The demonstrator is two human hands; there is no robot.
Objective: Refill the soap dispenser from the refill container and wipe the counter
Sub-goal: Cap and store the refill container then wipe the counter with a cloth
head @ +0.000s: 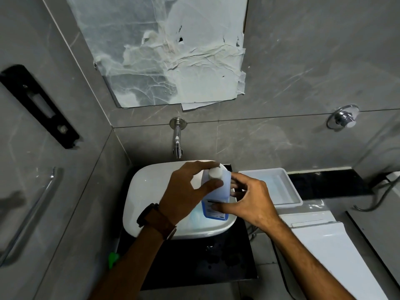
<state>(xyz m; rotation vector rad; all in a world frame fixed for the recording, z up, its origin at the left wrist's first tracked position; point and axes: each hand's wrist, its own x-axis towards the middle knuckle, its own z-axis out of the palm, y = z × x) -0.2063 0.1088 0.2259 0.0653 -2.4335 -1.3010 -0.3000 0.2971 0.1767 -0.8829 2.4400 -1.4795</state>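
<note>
Blue liquid fills the lower part of the translucent bottle (216, 197), which is held upright over the white basin (151, 187). Its white cap (215, 172) is pinched by the left hand (186, 192), thumb and fingers closed around it. The body is clasped by the right hand (249, 202). The cap is best twisted while the body is kept steady and vertical; both wrists are angled inward.

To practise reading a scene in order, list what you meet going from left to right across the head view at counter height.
Grab bar → white basin → left hand → blue bottle → right hand → white tray → black ledge.
</note>
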